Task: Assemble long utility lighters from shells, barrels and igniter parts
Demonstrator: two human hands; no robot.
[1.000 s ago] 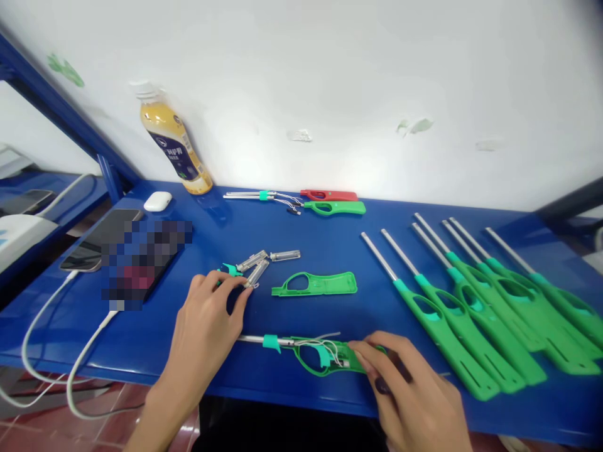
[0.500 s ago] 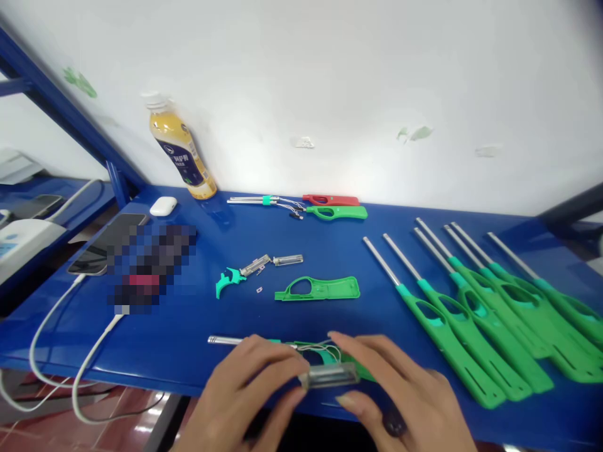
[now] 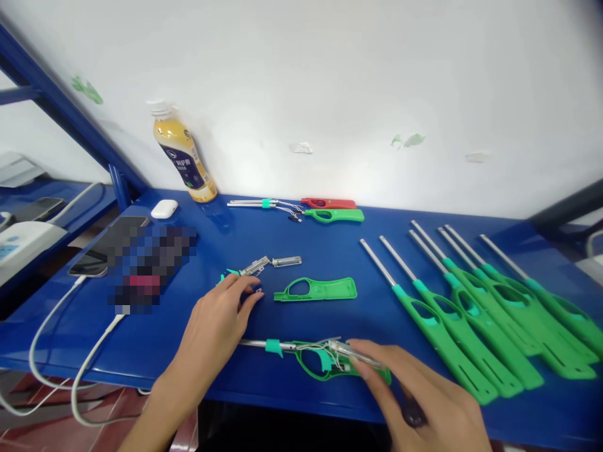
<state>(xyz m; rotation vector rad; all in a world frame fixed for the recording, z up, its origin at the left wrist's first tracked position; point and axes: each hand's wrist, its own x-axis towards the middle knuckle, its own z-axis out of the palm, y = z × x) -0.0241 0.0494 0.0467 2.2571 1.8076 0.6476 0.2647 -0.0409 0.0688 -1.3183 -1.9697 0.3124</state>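
While the right hand [image 3: 428,389] grasps a clear fuel tank [image 3: 355,355] between thumb and fingers, with a dark-handled tool [image 3: 414,414] tucked against the palm, the left hand [image 3: 219,314] reaches down to the blue table [image 3: 211,238], thumb and forefinger at a tiny clip [image 3: 259,290]; whether they grip it cannot be told. The tank is held slanted over a green half-shell [image 3: 346,375] near the table's front edge. That half-shell holds a turquoise trigger [image 3: 324,359] and white wires [image 3: 311,346]; a metal tube [image 3: 252,343] with a turquoise collar [image 3: 274,346] extends to its left. Behind it lies another green half-shell [image 3: 336,289], cavity upward. Two more clear tanks [image 3: 286,261] lie just beyond the left hand, beside a turquoise part it mostly hides. Green long-necked lighters [image 3: 445,342] lie slantwise at the right, and a yellow drink bottle [image 3: 183,154] stands by the wall.
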